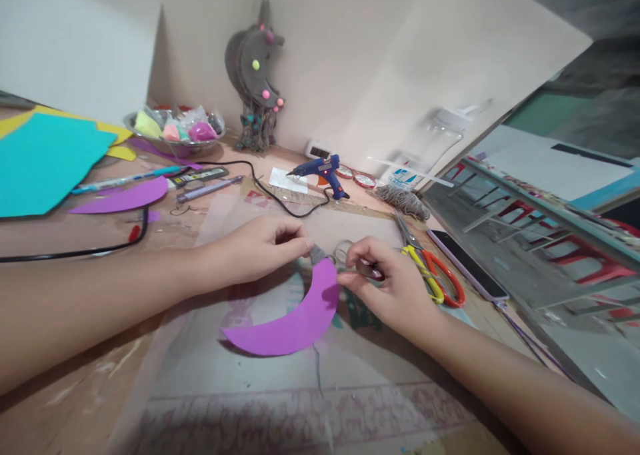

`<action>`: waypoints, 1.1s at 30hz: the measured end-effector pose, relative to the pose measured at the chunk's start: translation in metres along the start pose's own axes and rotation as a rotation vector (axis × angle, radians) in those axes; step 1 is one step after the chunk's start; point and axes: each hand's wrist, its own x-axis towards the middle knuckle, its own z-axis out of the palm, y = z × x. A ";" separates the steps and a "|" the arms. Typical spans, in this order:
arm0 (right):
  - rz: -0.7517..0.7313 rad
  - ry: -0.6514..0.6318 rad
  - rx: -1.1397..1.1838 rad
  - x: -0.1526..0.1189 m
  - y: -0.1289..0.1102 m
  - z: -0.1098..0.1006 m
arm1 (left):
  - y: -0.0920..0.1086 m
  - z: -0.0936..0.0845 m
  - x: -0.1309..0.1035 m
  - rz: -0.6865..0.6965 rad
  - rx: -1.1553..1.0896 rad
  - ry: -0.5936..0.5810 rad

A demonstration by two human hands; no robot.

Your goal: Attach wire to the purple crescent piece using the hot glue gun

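The purple crescent-shaped foam sheet (300,315) lies flat at the table's centre — it looks light, soft and bendy, best held at its upper tip. There, at about 12 o'clock on the crescent, the left hand (260,245) pinches a small grey piece at the tip, while the right hand (390,285) — at 2 o'clock, forearm angled in low — pinches the tip's edge.

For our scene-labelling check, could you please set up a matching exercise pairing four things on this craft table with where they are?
1. purple crescent
2. glue gun
3. scissors
4. metal bowl

A. far left, by the wall
B. just beyond the right hand
C. between both hands
D. centre back, on a black cord

Pairs: 1-C, 2-D, 3-B, 4-A
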 end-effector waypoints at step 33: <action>0.357 -0.191 0.517 0.009 0.001 0.006 | -0.009 0.002 0.002 0.073 -0.032 0.038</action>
